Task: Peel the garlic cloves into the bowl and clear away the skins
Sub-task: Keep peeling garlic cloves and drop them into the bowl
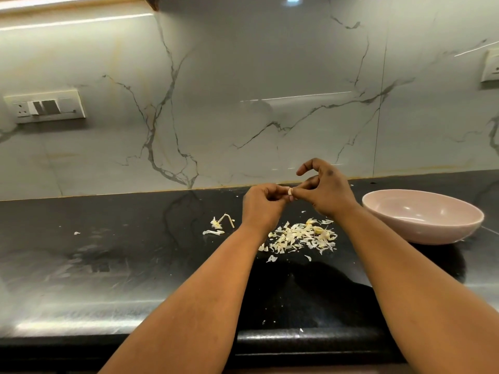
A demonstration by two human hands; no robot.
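The bowl (424,215) at right is pale pink; the skins (299,237) are cream-white on a glossy black tabletop (121,238); the far wall (243,90) is grey-veined white marble.

Warm strip lighting is glaring off the glossy backsplash (243,90) and tabletop (108,265); wide-angle distortion is bending the edges

no readable text, no labels, no brand marks, no numbers or signs legible on anything in view
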